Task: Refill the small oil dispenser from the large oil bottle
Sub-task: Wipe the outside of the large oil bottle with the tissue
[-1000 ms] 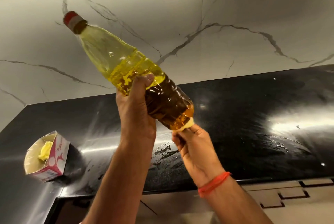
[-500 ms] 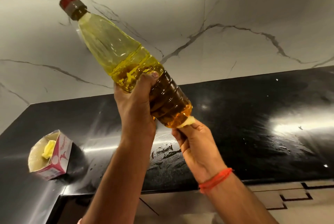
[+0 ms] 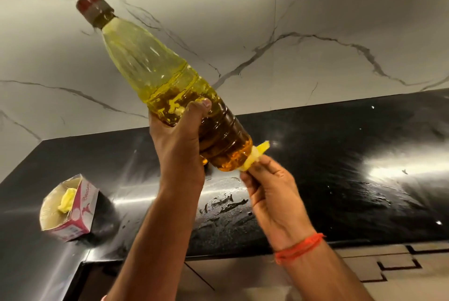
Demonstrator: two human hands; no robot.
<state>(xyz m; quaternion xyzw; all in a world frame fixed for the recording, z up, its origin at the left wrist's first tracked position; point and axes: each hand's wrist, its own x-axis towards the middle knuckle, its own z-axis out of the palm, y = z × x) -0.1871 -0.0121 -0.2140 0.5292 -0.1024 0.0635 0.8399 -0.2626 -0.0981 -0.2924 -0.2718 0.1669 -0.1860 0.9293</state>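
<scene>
The large clear oil bottle [image 3: 155, 74] is held up in the air, tilted with its red cap toward the upper left and yellow oil filling its lower half. My left hand [image 3: 181, 140] grips the bottle around its ribbed middle. My right hand [image 3: 272, 191] pinches a small yellow-stained cloth or tissue [image 3: 255, 156] against the bottle's base. The small oil dispenser is not in view.
A glossy black countertop [image 3: 340, 167] runs below, wet and smeared under the bottle. A cut-open pink and white carton [image 3: 70, 208] with a yellow wad inside stands at the left. A white marble wall rises behind.
The bottle has swung a little to the right and more upright. My right hand has slid the yellow cloth across the base toward the right.
</scene>
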